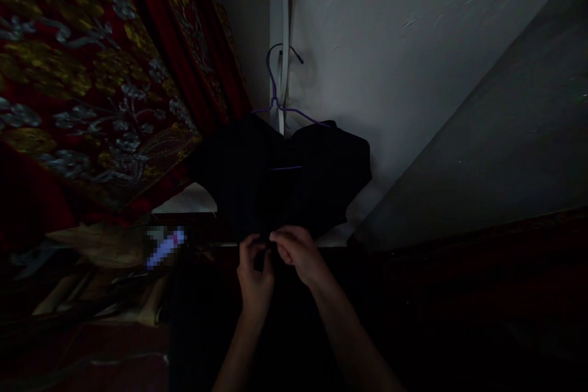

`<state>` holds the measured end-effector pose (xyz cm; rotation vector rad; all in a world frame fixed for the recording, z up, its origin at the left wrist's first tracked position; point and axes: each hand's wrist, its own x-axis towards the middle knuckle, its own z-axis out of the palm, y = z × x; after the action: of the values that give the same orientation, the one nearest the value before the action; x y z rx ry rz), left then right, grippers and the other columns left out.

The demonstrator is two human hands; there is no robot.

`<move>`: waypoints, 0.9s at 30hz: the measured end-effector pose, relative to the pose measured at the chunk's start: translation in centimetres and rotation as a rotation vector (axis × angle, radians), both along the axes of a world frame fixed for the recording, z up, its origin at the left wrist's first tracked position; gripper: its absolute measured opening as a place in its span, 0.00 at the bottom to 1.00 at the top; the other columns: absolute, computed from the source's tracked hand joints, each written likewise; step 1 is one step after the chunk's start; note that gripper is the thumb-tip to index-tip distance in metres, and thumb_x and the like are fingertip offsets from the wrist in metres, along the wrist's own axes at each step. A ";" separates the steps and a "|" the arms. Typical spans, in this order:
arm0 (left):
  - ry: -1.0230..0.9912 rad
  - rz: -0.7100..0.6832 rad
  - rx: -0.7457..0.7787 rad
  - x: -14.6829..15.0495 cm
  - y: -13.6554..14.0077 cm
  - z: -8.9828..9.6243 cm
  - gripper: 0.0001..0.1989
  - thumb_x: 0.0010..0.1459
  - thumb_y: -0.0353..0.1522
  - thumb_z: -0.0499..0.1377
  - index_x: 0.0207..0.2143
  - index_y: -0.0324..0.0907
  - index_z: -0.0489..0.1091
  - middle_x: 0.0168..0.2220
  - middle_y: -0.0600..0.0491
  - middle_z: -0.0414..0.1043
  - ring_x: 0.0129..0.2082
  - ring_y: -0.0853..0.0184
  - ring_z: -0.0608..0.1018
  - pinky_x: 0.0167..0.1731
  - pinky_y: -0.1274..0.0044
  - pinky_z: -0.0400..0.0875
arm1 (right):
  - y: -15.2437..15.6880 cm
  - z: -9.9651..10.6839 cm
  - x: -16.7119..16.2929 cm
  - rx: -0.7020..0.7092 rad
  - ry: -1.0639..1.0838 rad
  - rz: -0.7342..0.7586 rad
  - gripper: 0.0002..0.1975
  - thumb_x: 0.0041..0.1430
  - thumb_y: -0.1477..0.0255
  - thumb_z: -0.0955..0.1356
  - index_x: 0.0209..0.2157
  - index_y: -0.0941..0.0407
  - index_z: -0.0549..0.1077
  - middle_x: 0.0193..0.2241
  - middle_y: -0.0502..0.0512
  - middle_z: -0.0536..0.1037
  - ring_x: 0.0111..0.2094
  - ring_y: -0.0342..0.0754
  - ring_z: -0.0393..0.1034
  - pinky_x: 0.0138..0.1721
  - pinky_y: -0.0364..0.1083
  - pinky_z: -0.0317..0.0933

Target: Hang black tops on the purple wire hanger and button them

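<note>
A dark short-sleeved shirt [331, 171] hangs on a purple wire hanger [274, 82] against the wall. Its front lies apart at the neck, where the hanger's lower bar shows. Both my hands meet at the middle of its front. My left hand [255, 266] has thumb and fingers curled on the cloth. Close beside it, my right hand [294, 251] is closed, its thumb and forefinger pinching the shirt's edge. Whatever small part lies between the fingertips is too dark to make out. Below the hands the shirt blends into blackness.
A red cloth with gold and silver embroidery [92, 67] hangs at the left. A pale strip [285, 6] runs down the wall [390, 30] behind the hanger. Below the cloth, at lower left, are a light wooden piece [101, 245] and a blurred-out bluish item [165, 248].
</note>
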<state>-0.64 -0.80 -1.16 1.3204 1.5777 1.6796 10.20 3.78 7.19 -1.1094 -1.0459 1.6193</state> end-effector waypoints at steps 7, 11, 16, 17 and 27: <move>0.194 -0.107 -0.050 -0.2 1.3 -0.8 0.09 0.63 0.30 0.56 0.47 0.43 0.65 0.38 0.49 0.77 0.39 0.63 0.82 0.40 0.73 0.75 | 7.5 11.9 1.5 0.209 0.193 -0.079 0.10 0.41 0.70 0.75 0.19 0.58 0.72 0.10 0.37 0.56 0.13 0.33 0.45 0.15 0.38 0.37; 0.262 -0.228 -0.081 0.5 3.1 0.2 0.10 0.61 0.27 0.56 0.44 0.43 0.68 0.37 0.49 0.79 0.37 0.62 0.83 0.39 0.73 0.76 | 8.0 14.6 1.4 0.333 0.192 -0.123 0.08 0.47 0.71 0.74 0.21 0.59 0.73 0.12 0.40 0.60 0.13 0.33 0.49 0.14 0.38 0.38; 0.390 -0.439 -0.105 -1.1 5.9 7.0 0.09 0.52 0.24 0.63 0.35 0.45 0.75 0.32 0.52 0.80 0.34 0.60 0.83 0.38 0.72 0.76 | 6.2 13.5 1.8 0.433 0.099 -0.147 0.13 0.51 0.62 0.74 0.26 0.57 0.73 0.12 0.41 0.64 0.13 0.35 0.53 0.15 0.38 0.42; 0.401 -0.447 -0.064 -1.6 6.3 9.3 0.09 0.55 0.26 0.63 0.39 0.46 0.75 0.38 0.51 0.81 0.40 0.60 0.83 0.44 0.71 0.75 | 5.9 13.4 2.0 0.452 0.065 -0.139 0.14 0.52 0.61 0.74 0.27 0.57 0.73 0.12 0.41 0.65 0.13 0.35 0.54 0.15 0.38 0.43; 0.737 -0.226 0.582 -1.6 9.8 22.5 0.06 0.67 0.29 0.57 0.40 0.40 0.74 0.36 0.52 0.78 0.38 0.66 0.79 0.40 0.76 0.71 | 5.2 13.8 2.9 0.705 -0.059 -0.200 0.10 0.59 0.68 0.71 0.26 0.56 0.70 0.14 0.40 0.64 0.15 0.36 0.54 0.18 0.40 0.46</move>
<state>-2.27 8.95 21.37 2.5308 1.2144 1.6594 13.10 9.01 20.95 -0.7473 -1.3511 0.9377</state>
